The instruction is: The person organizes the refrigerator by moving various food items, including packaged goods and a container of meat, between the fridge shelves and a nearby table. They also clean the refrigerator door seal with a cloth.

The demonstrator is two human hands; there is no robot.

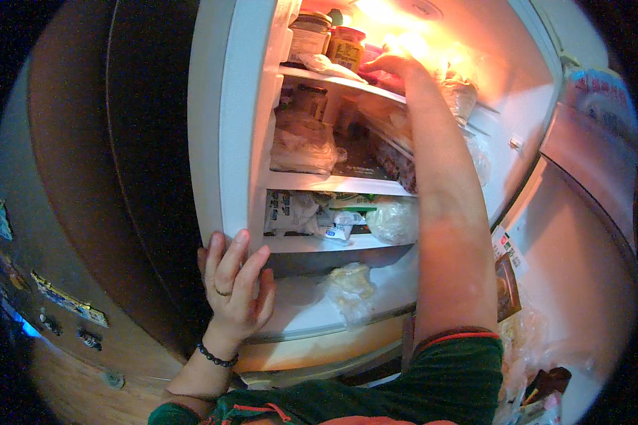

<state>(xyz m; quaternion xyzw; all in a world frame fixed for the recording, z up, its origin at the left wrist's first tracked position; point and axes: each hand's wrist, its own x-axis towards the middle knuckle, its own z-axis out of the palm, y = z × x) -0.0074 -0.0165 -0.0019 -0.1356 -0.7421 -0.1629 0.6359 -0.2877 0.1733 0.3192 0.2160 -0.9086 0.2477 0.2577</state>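
Note:
My left hand (235,283) lies flat with fingers spread against the lower left edge of the open white fridge (223,142); it wears a ring and a dark bead bracelet. My right hand (395,65) reaches deep onto the top shelf (333,79), among a pink container and a plastic bag (459,95). Bright light washes out the fingers, so I cannot tell whether they grip anything. Two jars (327,41) stand to the left of that hand.
Lower shelves hold clear bags (303,145), packets (312,216) and a wrapped bundle (349,287). The fridge door (588,212) stands open on the right with packages in its rack. A dark brown cabinet side (120,177) is at the left.

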